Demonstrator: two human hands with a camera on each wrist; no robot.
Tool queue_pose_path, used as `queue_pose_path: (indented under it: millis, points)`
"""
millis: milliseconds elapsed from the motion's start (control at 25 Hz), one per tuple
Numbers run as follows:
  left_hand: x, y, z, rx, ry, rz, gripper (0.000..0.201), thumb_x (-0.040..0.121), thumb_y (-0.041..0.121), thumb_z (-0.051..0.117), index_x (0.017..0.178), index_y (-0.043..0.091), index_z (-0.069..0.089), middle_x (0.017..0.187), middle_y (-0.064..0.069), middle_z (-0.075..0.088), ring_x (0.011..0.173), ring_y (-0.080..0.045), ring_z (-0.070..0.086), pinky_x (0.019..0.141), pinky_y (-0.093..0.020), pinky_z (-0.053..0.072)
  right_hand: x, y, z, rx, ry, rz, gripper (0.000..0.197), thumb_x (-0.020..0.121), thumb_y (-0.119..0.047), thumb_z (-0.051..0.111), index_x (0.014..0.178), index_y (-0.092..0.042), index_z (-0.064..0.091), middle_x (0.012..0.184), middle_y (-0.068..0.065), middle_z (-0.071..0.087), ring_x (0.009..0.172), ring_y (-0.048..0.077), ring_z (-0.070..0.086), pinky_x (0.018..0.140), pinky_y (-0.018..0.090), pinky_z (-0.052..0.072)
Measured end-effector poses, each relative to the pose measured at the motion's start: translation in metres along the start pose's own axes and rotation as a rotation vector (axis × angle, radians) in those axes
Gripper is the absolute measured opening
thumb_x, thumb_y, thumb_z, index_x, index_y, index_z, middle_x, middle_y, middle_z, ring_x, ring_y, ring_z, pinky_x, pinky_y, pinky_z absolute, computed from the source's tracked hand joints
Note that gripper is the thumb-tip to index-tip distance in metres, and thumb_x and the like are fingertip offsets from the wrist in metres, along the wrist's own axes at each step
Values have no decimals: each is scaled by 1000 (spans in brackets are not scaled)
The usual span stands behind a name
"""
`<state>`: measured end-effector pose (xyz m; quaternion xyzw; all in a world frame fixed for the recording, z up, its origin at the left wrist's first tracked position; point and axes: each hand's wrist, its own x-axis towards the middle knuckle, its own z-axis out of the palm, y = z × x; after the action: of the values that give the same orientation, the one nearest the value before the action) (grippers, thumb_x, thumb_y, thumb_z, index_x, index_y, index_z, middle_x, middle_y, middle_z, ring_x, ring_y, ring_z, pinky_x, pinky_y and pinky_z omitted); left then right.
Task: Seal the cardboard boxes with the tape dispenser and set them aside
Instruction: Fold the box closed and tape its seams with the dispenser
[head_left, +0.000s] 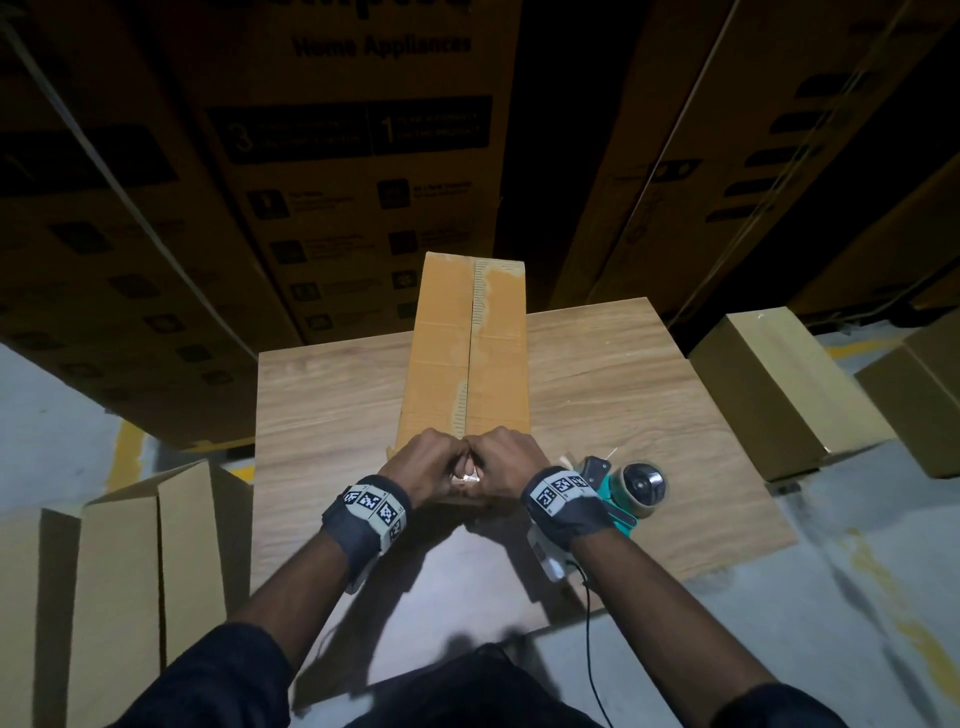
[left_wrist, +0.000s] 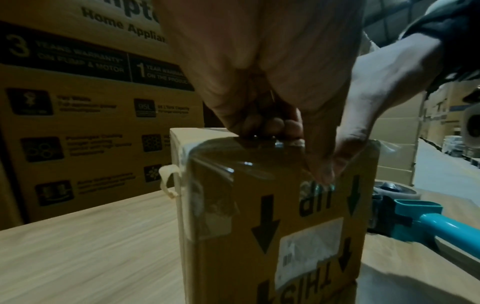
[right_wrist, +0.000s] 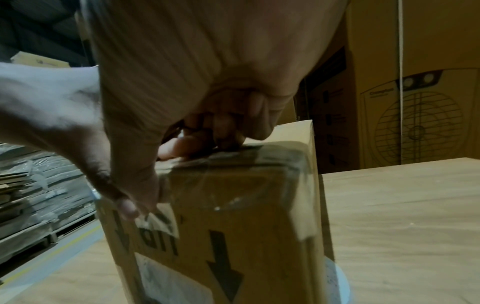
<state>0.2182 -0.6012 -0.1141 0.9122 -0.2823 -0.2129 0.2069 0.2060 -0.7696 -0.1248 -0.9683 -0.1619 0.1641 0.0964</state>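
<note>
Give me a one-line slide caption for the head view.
Both hands, left hand and right hand, press at the near end of the long cardboard box; tape dispenser lies beside it.
</note>
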Motion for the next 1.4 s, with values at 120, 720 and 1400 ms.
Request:
queue_pose_path:
  millis: [120,720,1400]
  points:
    - [0,-10,3,44,22,2,22,82,22,83,89,15,63,84,-1,67,74,-22,64,63,-30,53,-5,7,1,-5,29,-30,27,84,-43,74,95,-26,56,80,-8,56,72,19,54,63,31,40]
    - [-18,-78,-13,132,-45,-75,39,78,35,87,89,17,54,85,1,62,77,-20,61,70,-37,56,-42,79,21,177,10,-17,44,80,-42,83,83,-29,42,83,-17,53,77,8,47,63,28,37]
    - [-19,-86,7,-52,88,-109,50,68,24,94,80,14,46,77,-5,61,73,-29,60,61,-34,50,-65,81,28,383,79,98,24,83,-38,82,85,-30,60,106,-10,72,94,8,62,77,30,55]
